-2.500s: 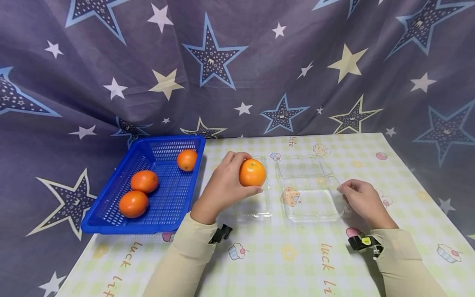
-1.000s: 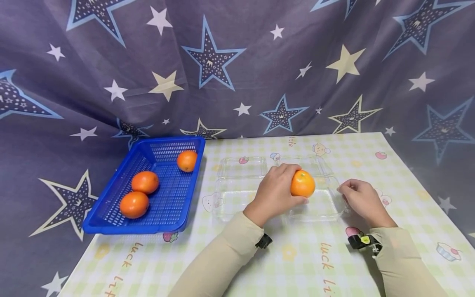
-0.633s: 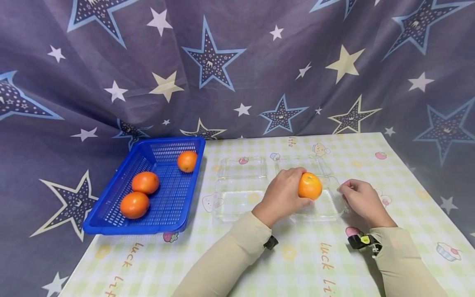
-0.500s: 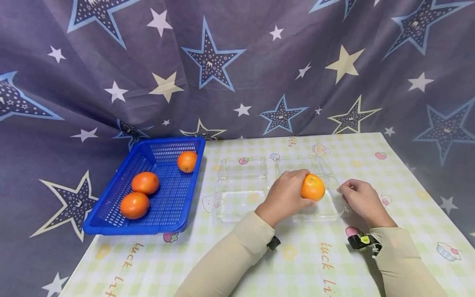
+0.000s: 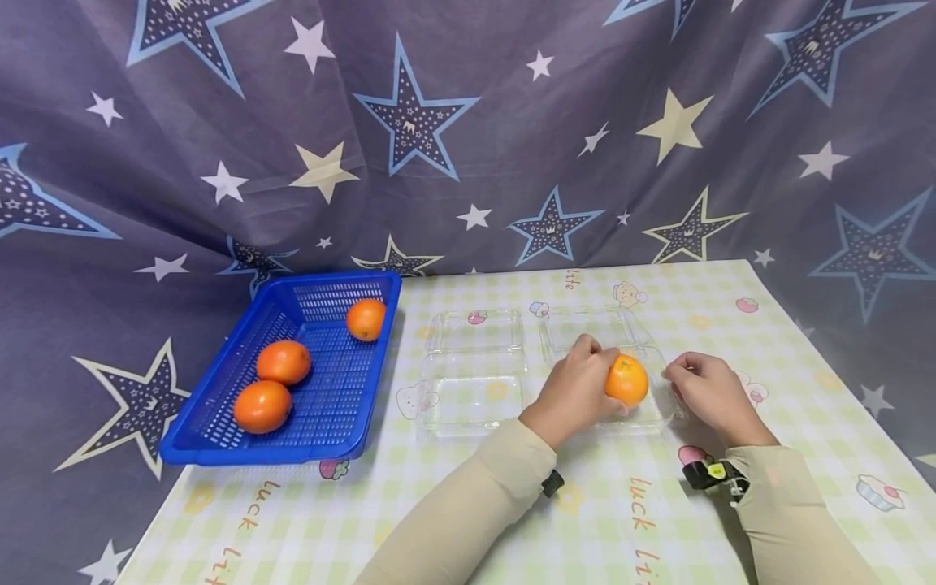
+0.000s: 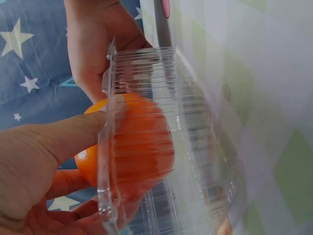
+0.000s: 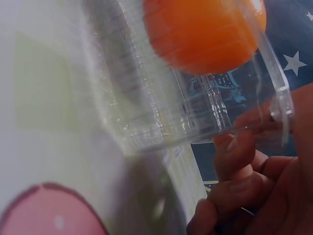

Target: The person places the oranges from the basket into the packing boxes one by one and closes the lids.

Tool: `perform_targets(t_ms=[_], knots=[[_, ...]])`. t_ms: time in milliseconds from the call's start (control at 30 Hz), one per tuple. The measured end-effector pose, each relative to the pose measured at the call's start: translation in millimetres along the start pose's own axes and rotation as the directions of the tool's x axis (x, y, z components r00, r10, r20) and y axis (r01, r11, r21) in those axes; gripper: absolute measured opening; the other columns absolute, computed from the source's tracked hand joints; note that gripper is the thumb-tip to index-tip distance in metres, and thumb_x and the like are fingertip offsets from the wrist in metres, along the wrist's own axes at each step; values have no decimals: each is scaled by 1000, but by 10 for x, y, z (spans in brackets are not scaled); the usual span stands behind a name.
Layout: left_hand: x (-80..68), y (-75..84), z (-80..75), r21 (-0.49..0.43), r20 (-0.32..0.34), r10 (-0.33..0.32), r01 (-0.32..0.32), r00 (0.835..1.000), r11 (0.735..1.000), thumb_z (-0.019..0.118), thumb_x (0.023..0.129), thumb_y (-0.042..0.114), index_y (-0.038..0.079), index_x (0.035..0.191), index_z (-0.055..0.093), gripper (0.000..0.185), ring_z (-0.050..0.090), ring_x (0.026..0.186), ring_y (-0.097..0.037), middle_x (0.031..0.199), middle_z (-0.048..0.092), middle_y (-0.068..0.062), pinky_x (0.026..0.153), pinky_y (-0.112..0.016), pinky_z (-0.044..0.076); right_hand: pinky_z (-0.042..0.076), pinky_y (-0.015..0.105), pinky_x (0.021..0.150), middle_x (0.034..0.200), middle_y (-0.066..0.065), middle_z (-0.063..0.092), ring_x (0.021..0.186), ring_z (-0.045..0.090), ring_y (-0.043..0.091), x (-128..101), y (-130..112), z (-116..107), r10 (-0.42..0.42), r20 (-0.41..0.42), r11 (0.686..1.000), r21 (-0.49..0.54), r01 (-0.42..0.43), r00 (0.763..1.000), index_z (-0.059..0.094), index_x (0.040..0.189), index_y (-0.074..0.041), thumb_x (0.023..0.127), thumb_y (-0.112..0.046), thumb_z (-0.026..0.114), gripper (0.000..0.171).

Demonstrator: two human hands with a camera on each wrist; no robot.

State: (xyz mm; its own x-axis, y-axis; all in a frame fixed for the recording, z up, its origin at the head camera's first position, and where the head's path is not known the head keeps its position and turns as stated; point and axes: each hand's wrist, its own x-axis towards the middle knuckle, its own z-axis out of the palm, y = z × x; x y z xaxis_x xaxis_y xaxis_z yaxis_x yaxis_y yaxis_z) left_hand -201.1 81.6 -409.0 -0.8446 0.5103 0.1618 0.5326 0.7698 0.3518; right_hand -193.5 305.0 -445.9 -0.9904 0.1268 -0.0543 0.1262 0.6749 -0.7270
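Note:
My left hand grips an orange from its left side, with the thumb at the near side. The fruit is low within the front half of an open clear plastic clamshell box. In the left wrist view, the lower part of the orange shows through the ribbed plastic wall. My right hand pinches the box's right rim, its fingers curled there. From the right wrist, the box corner appears close to these fingertips, with the orange above.
Another open clear plastic clamshell box stands just to the left. Farther left, a blue basket holds three oranges. A checked cloth covers the table, and a starry curtain hangs behind it.
My left hand has carried the orange rightward from over the left box and down into the right box. The right hand has stayed at the rim.

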Motion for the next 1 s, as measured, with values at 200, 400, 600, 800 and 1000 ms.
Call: perform_targets(t_ms=[200,400,600,800,1000], knots=[[9,17,50,13,7,1,-2,1000,1000,93,75,42,17,142,63,78,61,96,-11,126,55,-1,86,-22,55,42,31,62,74,6,58,68,52,22,1,-3,6,3,5,1000,3,-3,1000,65,100,-1,100,-27,52,28],[5,30,98,30,14,1,-1,1000,1000,92,76,42,17,142,63,76,62,96,-11,126,56,-2,85,-20,54,42,31,61,73,6,58,68,52,22,1,0,10,6,8,1000,-4,-6,1000,65,100,-2,101,-28,52,29],[17,10,154,41,5,-1,1,1000,999,92,76,44,16,141,65,76,63,100,-11,127,57,-2,87,-21,55,42,32,63,73,5,58,69,52,22,2,-2,8,3,10,1000,-15,-3,1000,64,99,-3,101,-28,52,28],[39,-8,207,22,-4,-11,11,1000,1000,92,76,43,17,141,65,75,63,99,-11,126,58,-1,85,-22,55,41,32,63,73,6,57,69,52,23,2,-10,4,2,14,1000,-18,-2,1000,64,100,-3,102,-29,52,29],[43,-3,216,-5,-14,-20,20,1000,1000,92,77,41,18,140,66,72,63,98,-10,126,59,0,85,-22,54,41,32,63,71,5,57,67,52,22,7,-3,2,-5,16,1000,-18,5,1000,64,99,-3,102,-29,51,29]])
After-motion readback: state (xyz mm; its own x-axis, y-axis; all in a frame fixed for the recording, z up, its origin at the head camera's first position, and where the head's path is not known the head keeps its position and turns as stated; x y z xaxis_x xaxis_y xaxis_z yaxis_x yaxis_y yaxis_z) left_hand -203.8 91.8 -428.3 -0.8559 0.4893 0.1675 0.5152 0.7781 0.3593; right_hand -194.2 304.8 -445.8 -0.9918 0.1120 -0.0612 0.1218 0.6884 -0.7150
